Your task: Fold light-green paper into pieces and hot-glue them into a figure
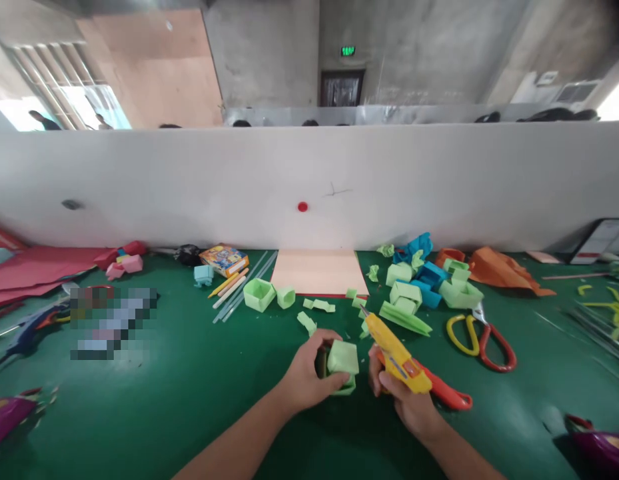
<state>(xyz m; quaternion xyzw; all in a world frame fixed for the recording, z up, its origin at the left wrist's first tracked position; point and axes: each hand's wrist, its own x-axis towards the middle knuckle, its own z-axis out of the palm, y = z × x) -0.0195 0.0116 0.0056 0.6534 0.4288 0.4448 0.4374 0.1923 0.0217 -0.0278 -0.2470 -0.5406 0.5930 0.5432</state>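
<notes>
My left hand (309,373) is closed around a folded light-green paper box (343,360), holding it just above the green table (189,400). My right hand (404,397) grips a yellow and orange glue gun (396,352) whose nozzle points up and to the left, just right of the box. The two hands sit close together near the table's front middle.
More green and blue folded paper pieces (414,287) lie behind the hands, with a peach sheet (319,272) in the centre. Yellow-and-red scissors (482,337) lie to the right, orange paper (504,270) beyond. Pencils and sticks (236,287), a small box (223,259) and red paper (34,267) lie left. A white partition (309,180) runs behind.
</notes>
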